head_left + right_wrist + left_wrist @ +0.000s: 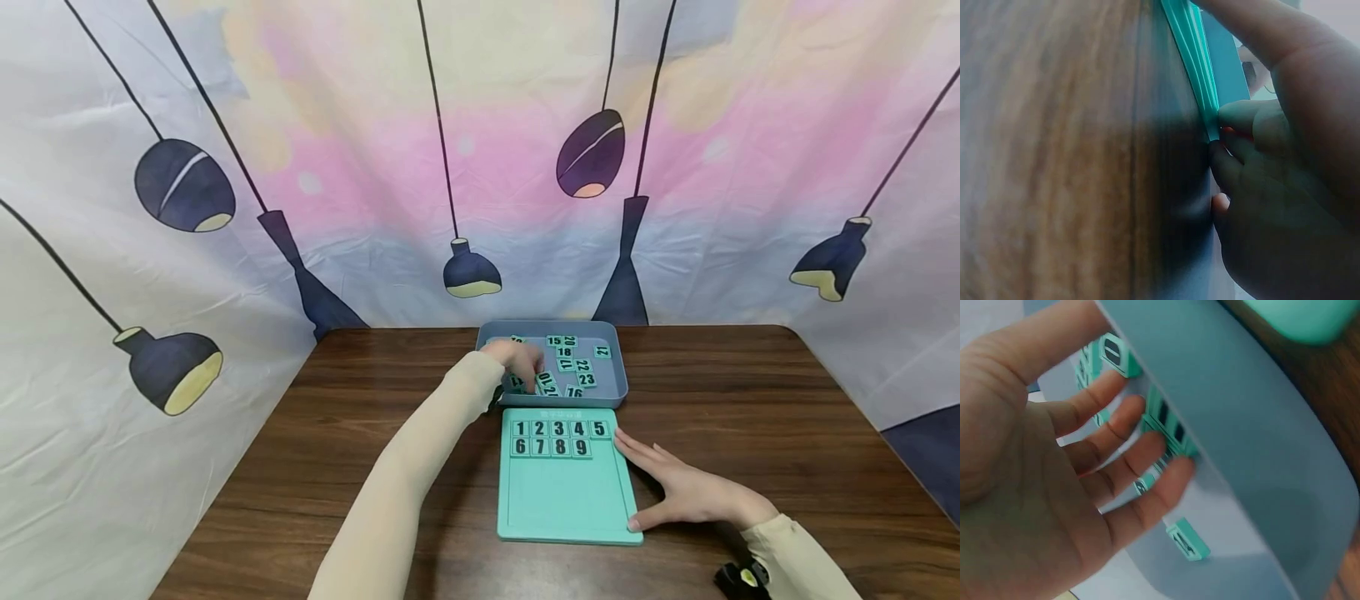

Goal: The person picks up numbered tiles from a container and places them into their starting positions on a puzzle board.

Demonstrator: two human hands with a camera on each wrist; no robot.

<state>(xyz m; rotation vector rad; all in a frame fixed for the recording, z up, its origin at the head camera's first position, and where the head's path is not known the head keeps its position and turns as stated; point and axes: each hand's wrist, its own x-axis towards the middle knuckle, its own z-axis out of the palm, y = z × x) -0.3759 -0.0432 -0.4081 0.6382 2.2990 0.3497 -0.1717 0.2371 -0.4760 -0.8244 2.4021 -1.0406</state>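
**Left hand among the number tiles, right hand at the board's edge**

We see the left hand (522, 360) reaching down into a grey-blue tray (607, 373) at the far side of the wooden counter (360, 417). Its fingers are loosely bent and slightly apart, with the tips at the green tiles near the tray's wall. In the left wrist view, a tilted tile (1119, 355) marked 0 sits by the index fingertip and thumb; we cannot tell whether they pinch it, since the tray's rim partly covers that spot.

Loose tiles lie scattered at various angles on the tray floor. Among them we read 15 (554, 341), 18 (565, 352), 23 (587, 379) and 16 (574, 392).

On our side of the tray, just beside it, a mint-green board (566, 500) lies flat on the counter. Its top row holds tiles 1 to 5; the row below holds 6 to 9, starting from the left, and the surface beneath is bare.

The right hand (678, 492) is spread wide along the board's right edge, thumb at the near corner and fingertips further up, touching the side without curling round it. A black device (742, 579) is strapped at the right wrist. Behind the counter hangs a pastel backdrop (525, 200) printed with dark lamps (472, 271).
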